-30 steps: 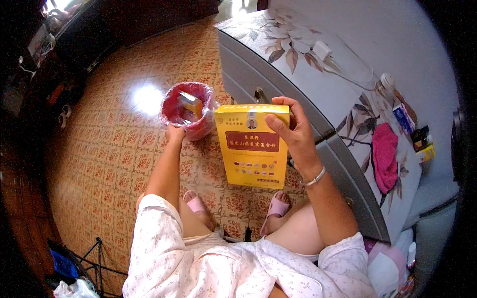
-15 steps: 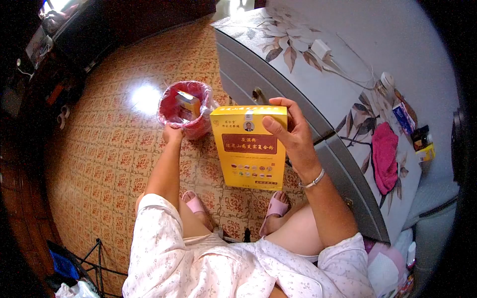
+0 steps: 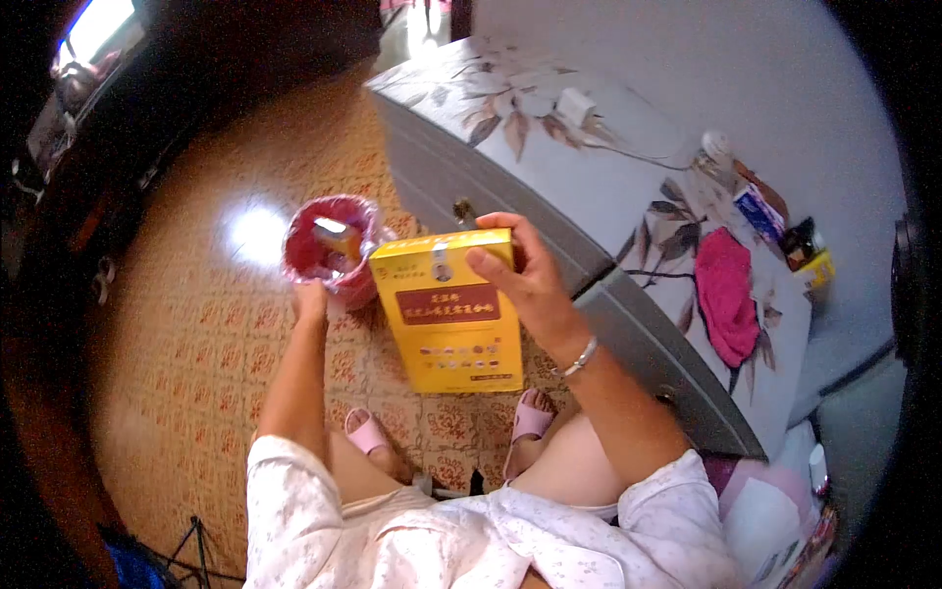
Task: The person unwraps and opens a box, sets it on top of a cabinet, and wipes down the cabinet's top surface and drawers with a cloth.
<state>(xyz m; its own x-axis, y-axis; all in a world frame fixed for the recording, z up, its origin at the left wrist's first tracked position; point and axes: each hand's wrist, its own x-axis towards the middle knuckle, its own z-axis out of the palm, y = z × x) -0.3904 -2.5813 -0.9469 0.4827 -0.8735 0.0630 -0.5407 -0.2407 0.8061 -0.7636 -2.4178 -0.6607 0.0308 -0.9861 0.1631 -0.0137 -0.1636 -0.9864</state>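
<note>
A yellow cardboard box [image 3: 451, 339] with a dark red label and printed text is upright in front of me. My right hand [image 3: 525, 280] grips its upper right corner, thumb on the front face and fingers behind. My left hand [image 3: 310, 296] is closed on the near rim of a red trash bin [image 3: 358, 289], its fingers partly hidden by the rim. A clear plastic bag lines the bin. Inside lies a small yellow and white box [image 3: 339, 236] among other bits I cannot make out.
To the right stands a grey drawer cabinet [image 3: 432, 147] with a flower-patterned top. On it are a white charger [image 3: 576, 105] with a cable, a pink cloth [image 3: 726, 294] and several small packages [image 3: 775, 221]. Dark furniture lines the left side; a tripod leg [image 3: 200, 540] shows below it.
My view has shifted, so the bin, box and cabinet appear further left. The yellow box tilts slightly more. Both hands keep their holds.
</note>
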